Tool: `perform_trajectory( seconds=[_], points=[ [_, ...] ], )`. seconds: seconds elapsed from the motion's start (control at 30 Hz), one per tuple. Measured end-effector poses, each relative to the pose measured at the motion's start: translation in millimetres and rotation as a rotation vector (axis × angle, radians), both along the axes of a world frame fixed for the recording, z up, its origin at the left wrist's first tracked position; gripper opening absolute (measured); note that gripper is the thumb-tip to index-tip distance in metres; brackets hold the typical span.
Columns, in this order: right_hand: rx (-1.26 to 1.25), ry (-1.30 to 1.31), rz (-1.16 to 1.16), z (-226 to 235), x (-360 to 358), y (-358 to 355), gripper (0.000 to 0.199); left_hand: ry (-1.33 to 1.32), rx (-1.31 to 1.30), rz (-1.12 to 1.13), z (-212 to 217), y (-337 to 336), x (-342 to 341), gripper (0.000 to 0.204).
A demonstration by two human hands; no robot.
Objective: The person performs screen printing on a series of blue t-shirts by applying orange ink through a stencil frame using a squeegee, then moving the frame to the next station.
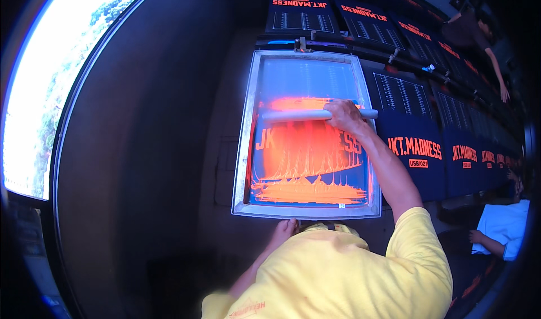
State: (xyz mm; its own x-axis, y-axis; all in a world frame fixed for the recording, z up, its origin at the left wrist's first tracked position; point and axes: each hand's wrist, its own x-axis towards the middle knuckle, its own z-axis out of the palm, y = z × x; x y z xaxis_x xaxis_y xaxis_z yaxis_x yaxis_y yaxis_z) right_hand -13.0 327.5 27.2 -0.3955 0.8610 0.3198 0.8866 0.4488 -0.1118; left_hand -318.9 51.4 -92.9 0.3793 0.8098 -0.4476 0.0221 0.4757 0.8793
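In front of me lies a screen-printing frame (241, 167) with a metal rim and a translucent blue mesh. My right hand (345, 115) is closed around the right part of a long, pale squeegee (296, 115), which lies crosswise on the mesh. Bright orange ink (307, 193) is banded thickly along the near end, with thinner streaks up to the squeegee. Orange lettering shows through the mesh. At the frame's near edge, my left hand (286, 227) has its fingers bunched against the rim; their undersides are hidden.
Dark blue printed fabric panels (411, 144) lie in rows to the right and beyond. A rail (406, 62) with clamps runs between rows. One person (473, 34) reaches over the far right panels; another in a light blue top (501, 229) is at right. A bright window (73, 54) is left.
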Motion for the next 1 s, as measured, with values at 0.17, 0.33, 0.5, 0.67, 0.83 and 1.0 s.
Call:
perform_trajectory(
  seconds=[0.17, 0.33, 0.5, 0.67, 0.83, 1.0],
  points=[
    [-0.076, -0.037, 0.024, 14.2, -21.1, -57.0, 0.012, -0.016, 0.036, -0.013, -6.7, 0.3, -2.9, 0.046],
    [-0.023, 0.045, 0.025, 4.9, -43.9, -142.8, 0.017, 0.046, 0.168, -0.035, 0.4, 3.2, -3.1, 0.045],
    [0.069, 0.081, -0.034, -4.7, -82.8, -229.6, 0.015, 0.054, 0.093, -0.062, 2.6, 5.5, -6.2, 0.044],
    [-0.031, -0.026, -0.110, -18.1, -95.2, -264.7, 0.037, -0.004, -0.122, -0.162, 7.8, 12.8, -11.7, 0.044],
    [-0.072, 0.010, -0.128, -30.9, -97.6, -270.2, 0.051, -0.069, -0.222, -0.165, 14.9, 18.3, -12.9, 0.036],
    [-0.104, 0.059, -0.136, -41.4, -99.4, -279.1, 0.058, -0.085, -0.319, -0.184, 0.1, 18.3, -16.5, 0.031]
  ],
)
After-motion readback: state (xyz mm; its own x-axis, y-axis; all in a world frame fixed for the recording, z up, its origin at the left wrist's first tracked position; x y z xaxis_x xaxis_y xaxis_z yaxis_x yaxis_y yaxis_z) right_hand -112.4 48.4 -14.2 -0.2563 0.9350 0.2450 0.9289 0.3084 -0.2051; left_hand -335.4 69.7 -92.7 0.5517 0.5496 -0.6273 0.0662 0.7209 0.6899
